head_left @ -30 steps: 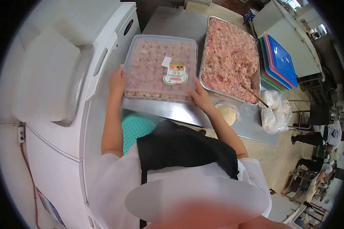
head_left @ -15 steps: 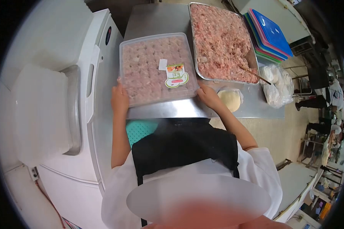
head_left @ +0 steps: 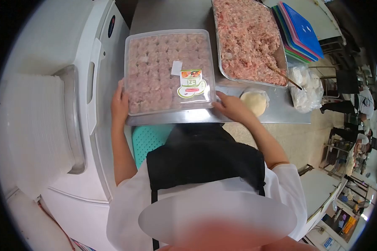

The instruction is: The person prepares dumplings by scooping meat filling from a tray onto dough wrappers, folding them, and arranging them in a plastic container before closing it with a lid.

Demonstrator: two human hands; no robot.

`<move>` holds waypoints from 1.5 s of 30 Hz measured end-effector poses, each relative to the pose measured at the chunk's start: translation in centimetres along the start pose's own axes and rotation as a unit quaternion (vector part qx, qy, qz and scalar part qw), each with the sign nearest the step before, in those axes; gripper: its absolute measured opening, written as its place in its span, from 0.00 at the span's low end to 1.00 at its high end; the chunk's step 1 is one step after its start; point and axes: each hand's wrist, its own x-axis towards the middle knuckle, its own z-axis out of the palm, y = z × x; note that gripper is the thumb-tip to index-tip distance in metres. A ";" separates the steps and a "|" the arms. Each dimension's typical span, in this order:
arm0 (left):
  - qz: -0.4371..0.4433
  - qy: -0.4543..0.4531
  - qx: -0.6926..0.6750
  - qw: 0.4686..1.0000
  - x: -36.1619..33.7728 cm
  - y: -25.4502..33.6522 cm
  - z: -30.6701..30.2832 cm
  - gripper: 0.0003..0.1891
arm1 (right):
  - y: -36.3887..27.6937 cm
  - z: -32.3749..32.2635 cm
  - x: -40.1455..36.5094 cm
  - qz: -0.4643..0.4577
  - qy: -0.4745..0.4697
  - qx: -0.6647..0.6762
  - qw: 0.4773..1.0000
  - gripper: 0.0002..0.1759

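A square lidded plastic container (head_left: 151,75), filled with rows of pink meat portions, lies on the steel table (head_left: 171,12). A printed label (head_left: 192,83) and a small white slip are on its lid. My left hand (head_left: 120,104) touches the container's left side, fingers along the edge. At the lower right corner, my right hand (head_left: 230,106) has its fingers bent against the rim. To the right of the container is a metal tray of ground meat (head_left: 249,42), with a wooden-handled utensil (head_left: 287,78) resting in it.
A pale round ball (head_left: 254,102) in plastic sits near the front edge. Plastic bags (head_left: 305,88) and stacked coloured lids (head_left: 299,31) are at the right. A white refrigerator (head_left: 88,146) stands at left, a turquoise perforated surface (head_left: 148,140) below. Other people are far right.
The container has shifted slightly left and is straighter relative to the table edge. Both hands have moved with it, and the left hand's fingers now lie farther along its side. The view has shifted slightly.
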 end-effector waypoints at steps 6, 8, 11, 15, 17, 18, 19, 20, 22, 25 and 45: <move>0.084 0.062 0.021 0.994 11.2 -1.8 4.2 0.21 | -4.3 -6.3 6.4 -0.148 0.153 -0.104 0.972 0.19; 0.036 0.034 0.046 0.998 14.6 -2.2 5.3 0.21 | -4.9 -7.2 10.8 -0.190 0.226 -0.115 0.949 0.18; 0.052 0.007 0.083 0.995 16.2 -2.0 5.2 0.21 | -3.8 -7.7 18.2 -0.178 0.286 -0.160 0.928 0.21; 0.081 0.009 0.062 0.995 16.6 -1.9 5.2 0.21 | -2.6 -4.2 22.9 -0.110 0.333 -0.231 0.907 0.26; 0.069 0.013 0.047 0.996 17.6 -3.0 5.8 0.21 | -2.6 -3.2 23.5 -0.087 0.353 -0.231 0.902 0.29; 0.068 0.023 0.030 0.997 18.7 -2.2 5.9 0.21 | -2.6 -2.9 23.4 -0.090 0.364 -0.219 0.901 0.30; 0.063 0.033 0.013 0.997 19.6 -1.7 5.9 0.21 | -2.6 -2.9 23.4 -0.094 0.371 -0.206 0.901 0.31; 0.054 0.040 0.000 0.998 20.1 -1.5 5.7 0.21 | -2.4 -3.1 23.6 -0.091 0.341 -0.169 0.920 0.32; 0.024 0.013 0.007 1.000 22.7 -0.4 6.0 0.20 | -2.2 -3.2 23.5 -0.083 0.330 -0.144 0.929 0.33; 0.008 -0.064 0.092 0.994 27.7 -2.4 9.0 0.20 | -2.5 -3.7 23.6 -0.074 0.318 -0.124 0.937 0.34; 0.086 0.023 0.100 0.991 15.2 2.9 4.1 0.24 | -4.0 1.0 18.0 -0.113 0.344 -0.200 0.910 0.39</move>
